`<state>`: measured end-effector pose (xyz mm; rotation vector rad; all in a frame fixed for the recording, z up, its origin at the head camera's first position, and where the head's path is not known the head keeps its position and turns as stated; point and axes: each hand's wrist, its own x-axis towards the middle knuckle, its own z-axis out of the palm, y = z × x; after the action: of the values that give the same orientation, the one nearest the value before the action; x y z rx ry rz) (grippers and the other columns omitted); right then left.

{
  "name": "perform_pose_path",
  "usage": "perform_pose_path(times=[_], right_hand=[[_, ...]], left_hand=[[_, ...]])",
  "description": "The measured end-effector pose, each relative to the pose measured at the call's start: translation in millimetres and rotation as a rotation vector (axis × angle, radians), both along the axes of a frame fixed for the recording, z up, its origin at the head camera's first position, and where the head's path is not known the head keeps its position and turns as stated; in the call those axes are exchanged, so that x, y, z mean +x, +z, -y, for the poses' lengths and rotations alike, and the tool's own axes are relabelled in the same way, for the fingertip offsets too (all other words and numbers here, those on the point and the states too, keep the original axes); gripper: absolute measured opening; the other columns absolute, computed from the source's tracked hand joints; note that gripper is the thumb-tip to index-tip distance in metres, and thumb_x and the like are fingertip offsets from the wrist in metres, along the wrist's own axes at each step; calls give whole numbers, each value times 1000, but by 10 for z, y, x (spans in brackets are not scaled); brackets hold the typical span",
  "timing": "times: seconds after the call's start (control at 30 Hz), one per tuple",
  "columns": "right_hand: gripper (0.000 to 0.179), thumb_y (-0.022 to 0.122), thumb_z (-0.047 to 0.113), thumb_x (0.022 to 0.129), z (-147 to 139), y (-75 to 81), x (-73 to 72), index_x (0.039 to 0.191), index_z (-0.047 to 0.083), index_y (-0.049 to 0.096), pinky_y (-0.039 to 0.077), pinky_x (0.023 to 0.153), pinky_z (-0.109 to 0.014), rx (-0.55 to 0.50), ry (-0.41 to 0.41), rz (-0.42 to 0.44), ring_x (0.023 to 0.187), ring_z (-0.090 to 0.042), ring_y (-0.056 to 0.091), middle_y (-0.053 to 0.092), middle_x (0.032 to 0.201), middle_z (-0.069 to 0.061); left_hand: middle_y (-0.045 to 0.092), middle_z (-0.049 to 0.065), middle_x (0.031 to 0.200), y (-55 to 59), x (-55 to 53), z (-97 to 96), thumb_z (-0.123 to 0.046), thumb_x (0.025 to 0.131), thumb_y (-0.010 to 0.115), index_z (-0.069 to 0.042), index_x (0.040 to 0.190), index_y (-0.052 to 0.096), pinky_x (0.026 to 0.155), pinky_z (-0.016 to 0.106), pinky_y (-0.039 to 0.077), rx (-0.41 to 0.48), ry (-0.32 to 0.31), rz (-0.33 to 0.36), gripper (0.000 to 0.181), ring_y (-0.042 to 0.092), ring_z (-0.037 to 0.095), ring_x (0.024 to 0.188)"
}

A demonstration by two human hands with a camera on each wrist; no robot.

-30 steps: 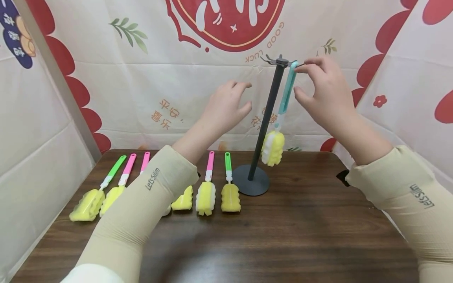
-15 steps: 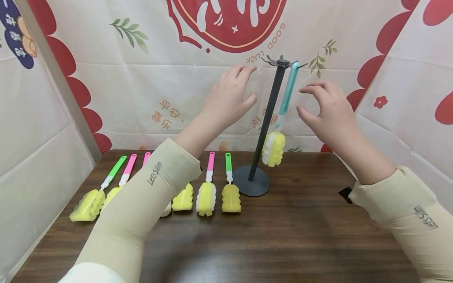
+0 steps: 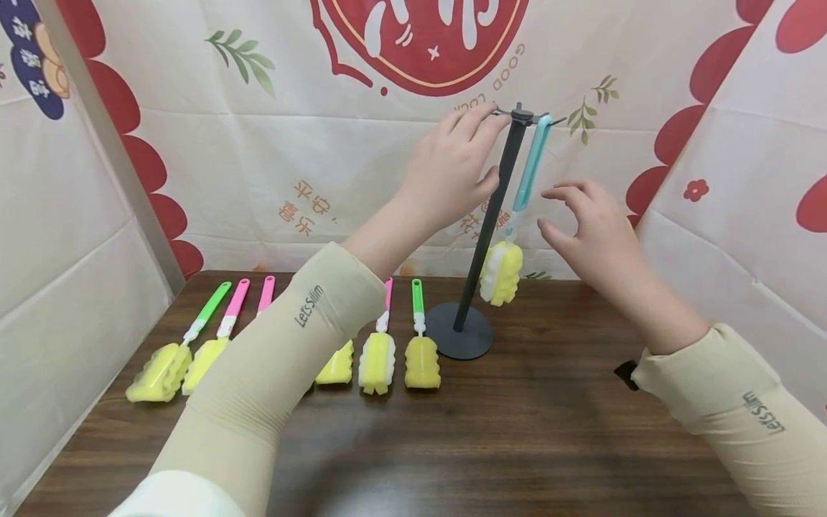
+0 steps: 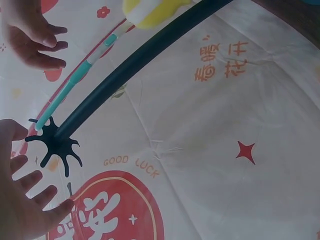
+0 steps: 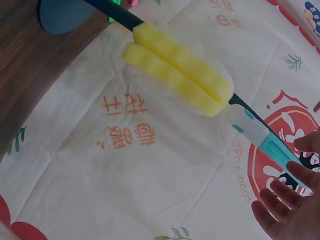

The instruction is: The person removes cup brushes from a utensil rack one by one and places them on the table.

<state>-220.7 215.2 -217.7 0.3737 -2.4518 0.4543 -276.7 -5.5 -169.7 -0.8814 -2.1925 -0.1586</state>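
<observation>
A sponge bottle brush [image 3: 500, 273] with a turquoise handle hangs head down from a hook of the black stand [image 3: 494, 222]. Its yellow and white sponge head [image 5: 180, 70] fills much of the right wrist view. Beside the stand's top, on its left, my left hand [image 3: 452, 165] spreads its fingers close to the hooks [image 4: 55, 145]; whether a fingertip touches one I cannot tell. Right of the hanging brush, my right hand [image 3: 597, 226] hovers with thumb and fingers apart, holding nothing. The left sleeve hides part of the brushes on the table.
Several more sponge brushes lie in a row on the wooden table [image 3: 530, 431], among them a green-handled one [image 3: 422, 359] beside the stand's round base [image 3: 465, 341] and a pink-handled one [image 3: 376, 359]. Printed cloth [image 3: 258, 165] walls the table at the back and sides.
My right hand has come away from the turquoise handle's top and dropped lower. My left hand has moved right and up to the stand's hooks. The brush stays hanging.
</observation>
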Motion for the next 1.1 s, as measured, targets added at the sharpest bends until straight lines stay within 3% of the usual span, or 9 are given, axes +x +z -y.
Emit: perform_pose_path(times=[0.17, 0.5, 0.73, 1.1], right_hand=[[39, 65, 15, 91, 5, -64, -32, 127, 1, 59, 36, 100, -58, -1, 7, 13, 121, -40, 44, 51, 130, -19], [41, 64, 16, 92, 13, -120, -47, 130, 2, 57, 38, 94, -59, -20, -3, 53, 116, -40, 46, 50, 131, -19], [46, 62, 18, 93, -2, -130, -47, 136, 4, 52, 40, 87, -56, -41, -9, 78, 109, -38, 47, 48, 128, -20], [55, 64, 18, 92, 3, -161, -70, 142, 4, 44, 41, 92, -58, -86, 29, 119, 114, -38, 49, 48, 135, -19]], left_hand=[[38, 6, 152, 46, -13, -54, -37, 97, 51, -13, 149, 39, 110, 25, 25, -18, 7, 13, 58, 31, 21, 140], [40, 1, 151, 135, -69, -153, -37, 98, 48, -16, 149, 39, 108, 24, 29, -45, 28, 68, 56, 34, 19, 138], [37, -1, 153, 198, -106, -220, -40, 99, 47, -17, 150, 37, 111, 29, 25, -55, 73, 118, 58, 29, 20, 142], [36, -5, 153, 235, -168, -311, -44, 99, 43, -22, 151, 37, 114, 43, 20, -56, 133, 176, 57, 25, 15, 143]])
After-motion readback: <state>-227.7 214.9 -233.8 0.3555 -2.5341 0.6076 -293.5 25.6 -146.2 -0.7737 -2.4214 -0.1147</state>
